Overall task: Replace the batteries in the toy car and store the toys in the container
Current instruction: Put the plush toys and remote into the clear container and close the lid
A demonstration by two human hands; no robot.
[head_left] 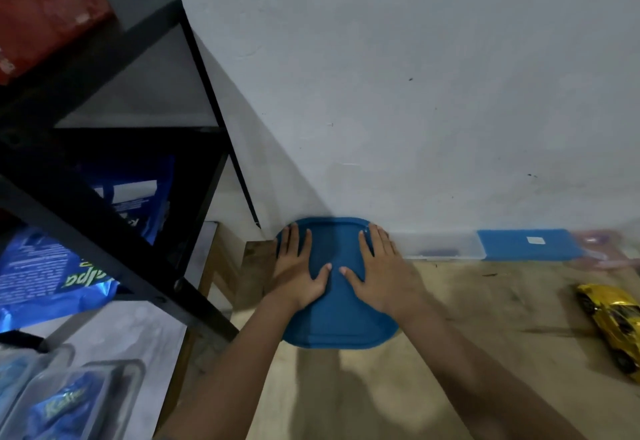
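- A pale painted wall (415, 93) rises straight behind a worn wooden tabletop (485, 353), and a black metal shelf (145, 169) stands at the left, holding blue packets (52, 273) and a red box (45, 20) on top.
- The container's blue lid (337, 304) sits at the far edge of the tabletop, against the wall; the body beneath it is hidden, so what is inside cannot be told.
- Both hands lie flat and spread wide on the lid, palms down, holding nothing: the left hand (298, 277) on its left half, the right hand (381, 280) on its right half, thumbs nearly meeting in the middle.
- The posture reads as pressing the lid shut or getting ready to lift it; which of the two cannot be told.
- The yellow toy car (613, 325) lies on the tabletop well apart from the container, far to the right at the edge of view, its long axis running from the far wall toward the person.
- The right hand is clearly the nearer one to the car, so a reach would probably go sideways to the right across bare tabletop.
- A clear plastic case (440, 245) with a blue flap (530, 244) lies along the wall between container and car; its contents are too dim to name.
- No batteries can be made out.
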